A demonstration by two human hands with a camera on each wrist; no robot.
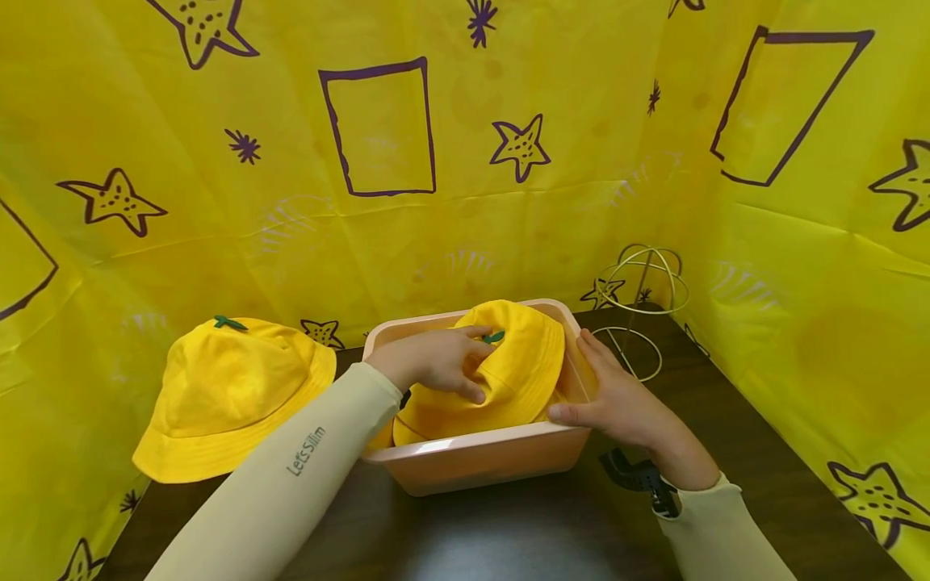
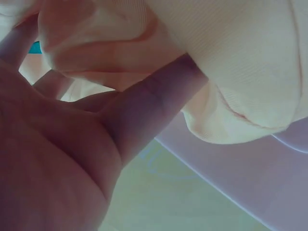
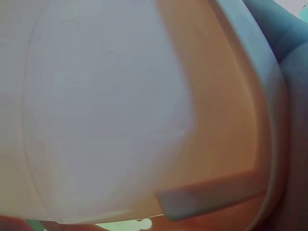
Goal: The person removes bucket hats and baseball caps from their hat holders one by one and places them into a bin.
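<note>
In the head view, a yellow bucket hat [image 1: 526,347] with a green stem-like tab on its crown lies tilted inside a pale pink plastic basin [image 1: 487,464]. My left hand [image 1: 439,363] pinches the crown, thumb and fingers sinking into the cloth; the left wrist view shows the thumb pressed into a fold of the hat [image 2: 240,57]. My right hand [image 1: 632,407] grips the basin's right front corner, thumb at the front rim and fingers along the right side. The right wrist view has the rim [image 3: 262,96] close up. More yellow cloth shows beneath the hat.
Another yellow bucket hat [image 1: 232,387] with a green tab stands on the dark table [image 1: 501,532], left of the basin. A gold wire stand [image 1: 650,282] is at the back right corner. Yellow patterned sheeting [image 1: 465,242] walls in the back and sides.
</note>
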